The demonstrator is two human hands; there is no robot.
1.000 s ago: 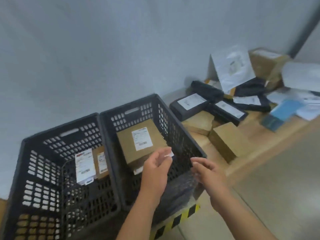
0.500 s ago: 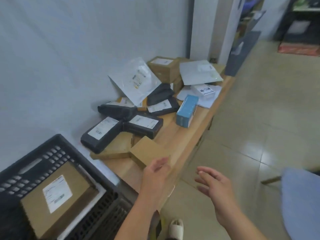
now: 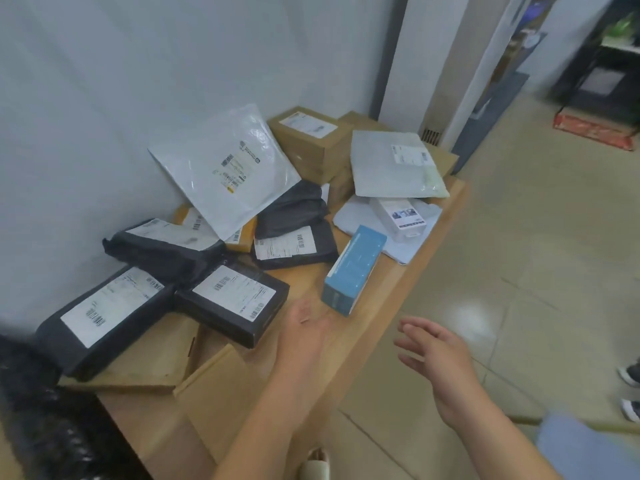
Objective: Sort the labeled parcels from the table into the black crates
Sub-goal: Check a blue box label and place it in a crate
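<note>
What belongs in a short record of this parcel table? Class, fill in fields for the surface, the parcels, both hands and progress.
Surface: wooden table against a white wall
Parcels: white mailer leaning on the wall, brown box, black labelled parcel, blue box, others piled between
Left hand: open, over the table, holding nothing
Right hand: open, beyond the table's edge, over the floor
Progress: many parcels not yet sorted

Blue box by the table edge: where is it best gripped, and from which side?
Probably best: grip the blue box across its two long sides, near the short end facing the person, coming from above with the left hand, which is open just beside that end. The box is long and narrow, and its near end lies clear of other parcels.
</note>
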